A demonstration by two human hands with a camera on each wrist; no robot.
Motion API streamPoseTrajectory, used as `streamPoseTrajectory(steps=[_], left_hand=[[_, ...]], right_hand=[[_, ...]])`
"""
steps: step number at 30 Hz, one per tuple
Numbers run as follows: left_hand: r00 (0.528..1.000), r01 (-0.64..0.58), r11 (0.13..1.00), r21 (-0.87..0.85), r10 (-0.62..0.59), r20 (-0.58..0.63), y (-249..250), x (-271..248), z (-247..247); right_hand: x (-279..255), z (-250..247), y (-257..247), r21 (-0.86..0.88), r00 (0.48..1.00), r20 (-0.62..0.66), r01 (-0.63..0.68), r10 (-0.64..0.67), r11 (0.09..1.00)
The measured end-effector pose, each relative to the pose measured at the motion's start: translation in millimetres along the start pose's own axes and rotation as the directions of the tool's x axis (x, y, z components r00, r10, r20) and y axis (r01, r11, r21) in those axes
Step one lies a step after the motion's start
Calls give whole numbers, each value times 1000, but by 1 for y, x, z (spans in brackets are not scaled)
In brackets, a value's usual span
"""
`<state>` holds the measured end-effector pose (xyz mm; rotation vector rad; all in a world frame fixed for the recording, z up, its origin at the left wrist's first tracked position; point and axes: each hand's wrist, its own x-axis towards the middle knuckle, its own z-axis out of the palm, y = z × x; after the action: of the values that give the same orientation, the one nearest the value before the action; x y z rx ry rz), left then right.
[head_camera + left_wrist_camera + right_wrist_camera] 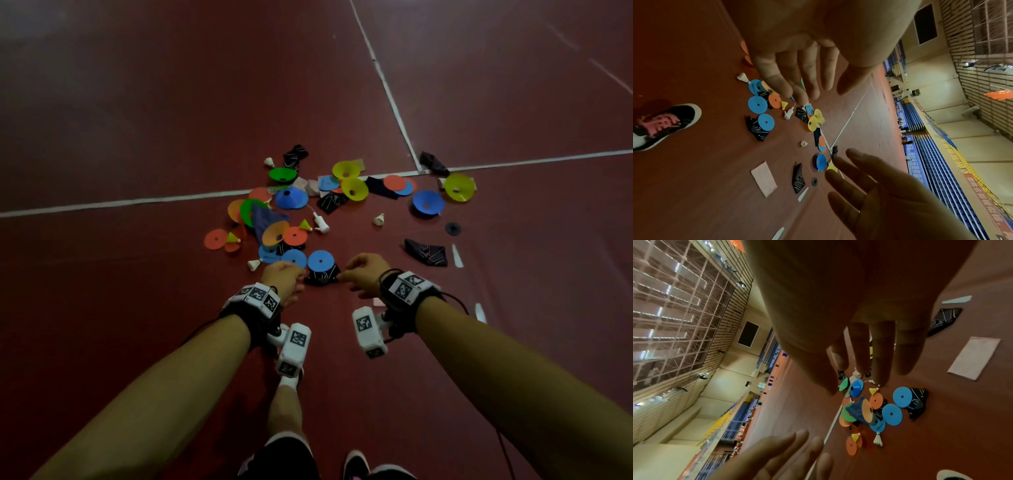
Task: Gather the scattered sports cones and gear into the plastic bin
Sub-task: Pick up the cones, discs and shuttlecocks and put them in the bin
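Coloured disc cones, shuttlecocks and dark cloths lie scattered on the red court floor (137,120). Nearest me, a blue flat disc (320,261) (766,122) (902,396) rests on a black patterned cloth (322,278) (756,129) (917,404). My left hand (286,279) (818,81) hovers just left of that cloth and my right hand (363,274) (869,350) just right of it. Both wrist views show straight, spread fingers holding nothing. No plastic bin is in view.
A second blue disc (294,257) lies beside my left hand. Another black cloth (426,253) and a white shuttlecock (379,219) lie to the right. A pale card (764,178) is on the floor near my right wrist. My shoe (663,123) stands behind.
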<state>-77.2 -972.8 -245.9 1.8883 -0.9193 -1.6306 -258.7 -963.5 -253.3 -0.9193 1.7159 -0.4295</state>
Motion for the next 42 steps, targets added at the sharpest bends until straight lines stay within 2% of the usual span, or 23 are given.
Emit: streamPoseTrajectory(steps=[4, 7, 12, 16, 20, 24, 30, 34, 39, 42], left_hand=[[997, 19, 1000, -4, -19, 72, 51, 98, -1], [990, 84, 996, 34, -87, 113, 99, 173, -12], [979, 140, 981, 133, -157, 132, 156, 251, -27], [975, 211, 977, 13, -211, 64, 167, 303, -9], [953, 304, 950, -73, -303, 16, 121, 361, 22], [928, 364, 917, -163, -372, -22, 55, 448, 54], [928, 345, 902, -261, -369, -51, -48, 571, 95], [931, 354, 868, -347, -363, 41, -106, 644, 113], [941, 338, 859, -384, -318, 117, -150, 718, 124], [952, 305, 887, -347, -269, 148, -151, 746, 126]], right_hand=[[96, -3, -41, -73, 999, -10, -34, 33, 997], [164, -10, -76, -107, 995, -46, -88, 83, 990], [244, -9, -107, -201, 995, -40, -100, 94, 975], [295, -11, -99, -286, 993, 27, -101, 113, 953], [368, -4, -41, -400, 995, 43, -69, 94, 914], [468, 29, 33, -608, 990, 138, 51, 42, 793], [601, 108, 136, -638, 982, 174, 168, -71, 752], [673, 163, 218, -609, 975, 217, 176, -52, 773], [760, 212, 289, -765, 961, 258, 267, -101, 586], [809, 231, 313, -837, 962, 247, 270, -113, 476]])
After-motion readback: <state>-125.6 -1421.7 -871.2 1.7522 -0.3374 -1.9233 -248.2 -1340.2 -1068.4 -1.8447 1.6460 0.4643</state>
